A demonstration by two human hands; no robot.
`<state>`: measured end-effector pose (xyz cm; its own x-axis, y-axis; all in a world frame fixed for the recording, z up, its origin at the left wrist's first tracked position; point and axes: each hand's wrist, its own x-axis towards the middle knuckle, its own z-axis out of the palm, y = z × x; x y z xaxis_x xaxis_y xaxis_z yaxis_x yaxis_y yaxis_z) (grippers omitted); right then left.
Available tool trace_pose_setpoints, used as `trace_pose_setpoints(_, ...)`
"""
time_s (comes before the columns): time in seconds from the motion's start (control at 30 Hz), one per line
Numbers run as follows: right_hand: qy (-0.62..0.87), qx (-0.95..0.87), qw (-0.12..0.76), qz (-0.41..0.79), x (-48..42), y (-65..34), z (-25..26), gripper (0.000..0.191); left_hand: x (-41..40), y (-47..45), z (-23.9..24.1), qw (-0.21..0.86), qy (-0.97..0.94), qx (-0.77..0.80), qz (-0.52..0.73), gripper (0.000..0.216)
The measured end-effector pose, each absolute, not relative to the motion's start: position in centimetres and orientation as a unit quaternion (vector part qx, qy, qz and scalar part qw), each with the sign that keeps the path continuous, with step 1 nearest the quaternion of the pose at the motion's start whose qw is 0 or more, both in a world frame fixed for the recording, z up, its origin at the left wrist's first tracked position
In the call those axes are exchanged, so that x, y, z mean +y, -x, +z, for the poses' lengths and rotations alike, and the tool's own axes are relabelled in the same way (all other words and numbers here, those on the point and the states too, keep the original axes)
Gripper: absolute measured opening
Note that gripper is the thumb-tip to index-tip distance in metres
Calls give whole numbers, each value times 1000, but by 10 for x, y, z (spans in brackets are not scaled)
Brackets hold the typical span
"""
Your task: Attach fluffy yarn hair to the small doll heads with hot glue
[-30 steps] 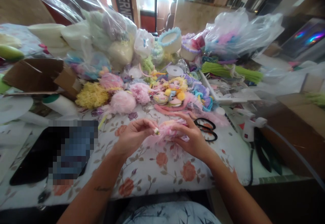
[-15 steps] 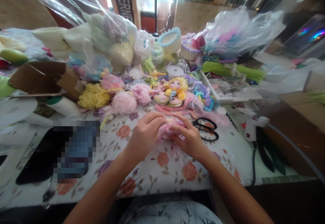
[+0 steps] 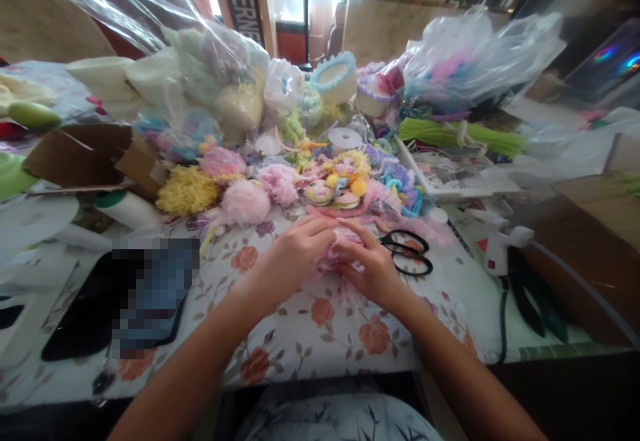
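Note:
A pink fluffy craft piece (image 3: 334, 259) lies on the flowered tablecloth (image 3: 320, 334) between both my hands. My left hand (image 3: 295, 254) is curled over its left side, fingers pressed together on top of it. My right hand (image 3: 373, 264) grips its right side with bent fingers. Most of the piece is hidden under my fingers. Black-handled scissors (image 3: 411, 254) lie just right of my right hand.
Pink and yellow pompoms (image 3: 240, 198) and small doll figures (image 3: 335, 184) crowd the table behind my hands. A white glue gun (image 3: 500, 248) with its cord lies at the right. A dark phone-like slab (image 3: 120, 301) sits at the left. Plastic bags (image 3: 475, 54) pile up at the back.
My left hand has moved right from beside the pink piece to close over it, no longer pinching a small white bit in the air. Both hands shifted slightly farther up the table.

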<state>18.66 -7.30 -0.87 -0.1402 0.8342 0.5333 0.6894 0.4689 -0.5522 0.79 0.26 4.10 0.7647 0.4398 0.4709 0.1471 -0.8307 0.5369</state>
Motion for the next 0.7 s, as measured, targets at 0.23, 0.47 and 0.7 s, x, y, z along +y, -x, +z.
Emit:
trace_pose_setpoints(0.23,510,-745,421,86,-71,-187,-12,32,6,-10,43,273,-909,143,281,30)
trace_pose_setpoints(0.47,515,-743,420,78,-70,-188,-11,28,9,-11,46,308,-901,147,267,25)
trace_pose_setpoints(0.7,518,-738,425,83,-68,-188,-14,25,13,-9,44,341,-882,145,291,23)
